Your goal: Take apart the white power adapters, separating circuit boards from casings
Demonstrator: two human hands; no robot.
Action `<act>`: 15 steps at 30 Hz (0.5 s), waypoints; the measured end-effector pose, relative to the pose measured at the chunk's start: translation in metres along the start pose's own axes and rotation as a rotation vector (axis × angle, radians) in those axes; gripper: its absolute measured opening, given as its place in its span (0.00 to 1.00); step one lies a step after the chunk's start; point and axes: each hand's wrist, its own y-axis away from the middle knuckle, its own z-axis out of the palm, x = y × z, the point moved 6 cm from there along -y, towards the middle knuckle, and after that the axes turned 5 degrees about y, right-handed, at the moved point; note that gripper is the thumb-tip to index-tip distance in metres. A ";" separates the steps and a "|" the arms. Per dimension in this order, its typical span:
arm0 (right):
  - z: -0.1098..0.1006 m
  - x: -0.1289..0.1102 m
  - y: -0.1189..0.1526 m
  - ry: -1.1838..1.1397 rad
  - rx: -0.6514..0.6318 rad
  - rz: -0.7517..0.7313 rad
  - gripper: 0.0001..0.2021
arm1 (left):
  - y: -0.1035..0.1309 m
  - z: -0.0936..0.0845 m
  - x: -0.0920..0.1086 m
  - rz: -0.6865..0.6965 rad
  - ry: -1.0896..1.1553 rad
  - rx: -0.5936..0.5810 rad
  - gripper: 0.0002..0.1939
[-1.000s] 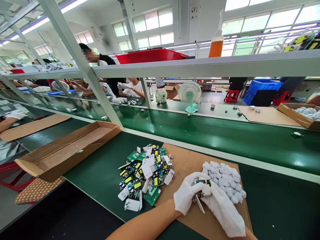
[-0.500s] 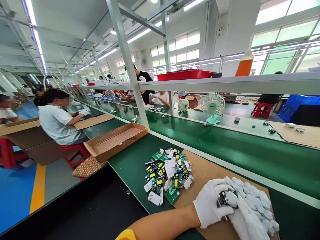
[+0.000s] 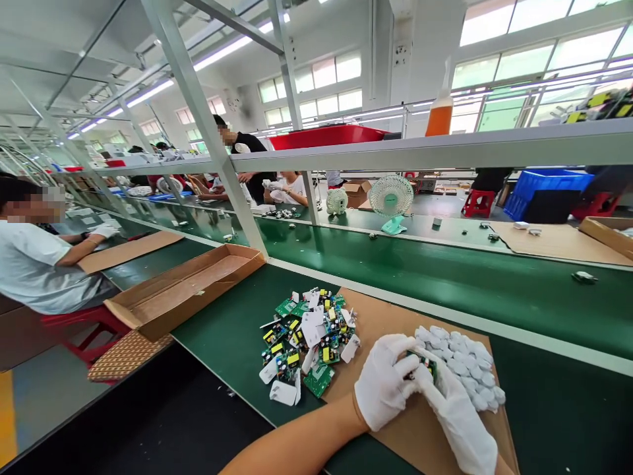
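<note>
In white gloves, my left hand (image 3: 384,381) and my right hand (image 3: 452,406) meet over the cardboard sheet (image 3: 376,316). Both are closed around a small circuit board (image 3: 428,367), mostly hidden by the fingers; a green edge and dark parts show. Just beyond my right hand lies a heap of white rounded pieces (image 3: 465,363). To the left of my hands, a pile of green circuit boards (image 3: 319,379) with yellow components and white plug plates (image 3: 283,393) spreads across the green bench and the cardboard's edge.
A shallow cardboard box (image 3: 188,290) sits at the bench's left end. Behind runs a green conveyor belt (image 3: 346,247), under a shelf (image 3: 376,152) on metal posts. A mint fan (image 3: 390,198) stands beyond. A co-worker (image 3: 44,257) sits at far left.
The view has swung right, so the scene sits further left. My right hand has turned and its fingers now cover more of the board, whose white round part is no longer visible.
</note>
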 end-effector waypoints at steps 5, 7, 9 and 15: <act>0.012 0.002 0.004 -0.103 -0.026 0.085 0.13 | 0.004 0.003 0.002 -0.054 0.116 -0.048 0.14; 0.015 0.002 0.004 -0.133 -0.030 0.119 0.13 | 0.006 0.000 0.001 -0.121 0.186 -0.024 0.19; 0.014 0.004 0.006 -0.157 -0.023 0.159 0.14 | 0.006 -0.002 0.001 -0.127 0.219 -0.030 0.20; 0.005 -0.005 0.017 -0.234 -0.012 0.241 0.14 | 0.000 0.000 0.005 -0.073 0.165 -0.093 0.10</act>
